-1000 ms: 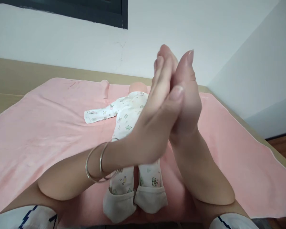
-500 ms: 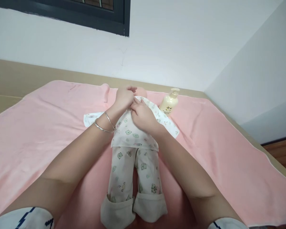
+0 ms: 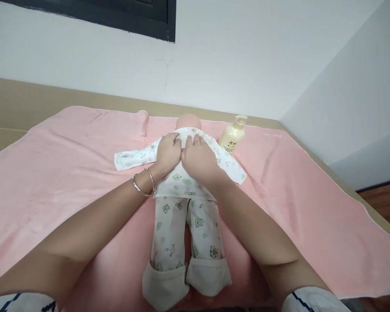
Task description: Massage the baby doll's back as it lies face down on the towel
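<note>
A baby doll in a white long-sleeved top with small printed animals (image 3: 182, 184) and matching trousers (image 3: 169, 223) lies stretched out, its smooth round head (image 3: 189, 121) at the far end. Both its sleeves spread sideways, and the trouser ends are folded into pale cuffs (image 3: 209, 276). My left hand (image 3: 169, 151), with silver bangles (image 3: 143, 182) at the wrist, rests on the left of the upper body. Against it, on the right side, my right hand (image 3: 199, 158) lies flat with fingers pointing toward the head. Neither hand grips anything; the cloth beneath them is hidden.
A cream pump bottle (image 3: 233, 135) stands close to the doll's right-hand sleeve. Underneath is a pink blanket (image 3: 71, 173) on a wooden surface (image 3: 52, 93), with a small raised fold (image 3: 143, 121) at its far edge. A white wall (image 3: 227, 65) rises behind.
My left hand has come down from above my right hand onto the top, beside it. My right hand has flattened, its fingers now straight. The doll's head is more exposed.
</note>
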`<state>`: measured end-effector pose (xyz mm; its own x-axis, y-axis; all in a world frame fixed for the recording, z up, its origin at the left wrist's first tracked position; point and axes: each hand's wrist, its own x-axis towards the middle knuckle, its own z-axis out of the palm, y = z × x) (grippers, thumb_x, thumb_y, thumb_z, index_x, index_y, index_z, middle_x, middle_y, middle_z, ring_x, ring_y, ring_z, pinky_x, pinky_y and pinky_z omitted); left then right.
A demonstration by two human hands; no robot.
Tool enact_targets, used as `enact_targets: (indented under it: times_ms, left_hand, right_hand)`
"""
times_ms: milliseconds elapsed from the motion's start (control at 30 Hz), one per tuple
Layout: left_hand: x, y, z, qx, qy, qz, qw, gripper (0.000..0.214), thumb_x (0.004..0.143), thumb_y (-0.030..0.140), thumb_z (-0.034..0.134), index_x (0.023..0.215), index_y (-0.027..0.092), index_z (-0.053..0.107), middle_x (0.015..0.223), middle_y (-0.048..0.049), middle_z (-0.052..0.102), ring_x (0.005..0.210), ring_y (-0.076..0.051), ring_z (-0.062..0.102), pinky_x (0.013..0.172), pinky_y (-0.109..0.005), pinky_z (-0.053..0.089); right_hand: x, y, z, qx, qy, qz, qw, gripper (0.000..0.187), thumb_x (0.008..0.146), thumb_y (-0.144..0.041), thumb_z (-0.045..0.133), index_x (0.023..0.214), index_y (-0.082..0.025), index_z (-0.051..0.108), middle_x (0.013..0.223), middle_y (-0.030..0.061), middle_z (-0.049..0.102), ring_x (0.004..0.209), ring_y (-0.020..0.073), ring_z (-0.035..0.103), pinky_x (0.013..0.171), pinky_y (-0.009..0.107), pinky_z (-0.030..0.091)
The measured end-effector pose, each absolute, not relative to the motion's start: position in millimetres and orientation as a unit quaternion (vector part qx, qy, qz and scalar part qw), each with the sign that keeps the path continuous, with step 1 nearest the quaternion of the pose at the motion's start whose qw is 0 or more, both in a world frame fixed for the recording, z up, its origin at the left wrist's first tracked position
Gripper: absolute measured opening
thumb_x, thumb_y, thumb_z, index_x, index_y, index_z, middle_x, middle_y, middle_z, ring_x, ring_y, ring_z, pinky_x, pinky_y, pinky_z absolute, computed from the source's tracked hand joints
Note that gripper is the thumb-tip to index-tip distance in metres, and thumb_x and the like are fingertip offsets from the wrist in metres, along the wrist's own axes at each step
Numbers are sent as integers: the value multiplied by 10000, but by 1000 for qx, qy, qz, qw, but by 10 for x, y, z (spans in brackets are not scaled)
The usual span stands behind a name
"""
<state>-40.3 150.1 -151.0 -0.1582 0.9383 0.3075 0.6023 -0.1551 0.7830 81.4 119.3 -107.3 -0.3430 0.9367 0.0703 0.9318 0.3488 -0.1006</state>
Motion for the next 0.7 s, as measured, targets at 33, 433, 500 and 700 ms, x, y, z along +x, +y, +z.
enact_targets:
  times_ms: [33,433,500,700]
  left_hand:
    - [-407,1501,-1507,622,618,438,197,470,958,244,396,1269,96,716,1411,-161,697,1319,-276,630,1222,-422,453]
    - [-373,1471,-1512,626,626,433,170,502,964,257,379,1335,121,690,1460,-138,669,1390,-265,600,1261,-402,428]
    - [-377,1479,-1520,617,636,428,176,522,967,272,386,1372,108,671,1503,-143,639,1495,-284,516,1307,-426,378]
    - [-462,1573,-1500,682,619,349,173,623,1039,282,268,1593,49,433,1721,-162,367,1671,-276,223,1401,-473,117]
  right_hand:
    - [785,1172,-1079,-540,-840,8,55,644,1043,-175,338,1640,65,328,1683,265,268,1633,371,252,1378,498,213]
    - [969,1442,-1108,-622,-770,104,95,767,1110,-442,265,1680,65,182,1720,247,179,1661,343,171,1391,503,169]
    - [861,1275,-1088,-613,-786,61,59,716,1103,-342,264,1670,89,189,1707,284,176,1647,385,195,1374,518,206]
    - [858,1267,-1074,-495,-864,56,67,645,1051,-190,274,1659,23,317,1723,200,212,1668,297,171,1406,465,150]
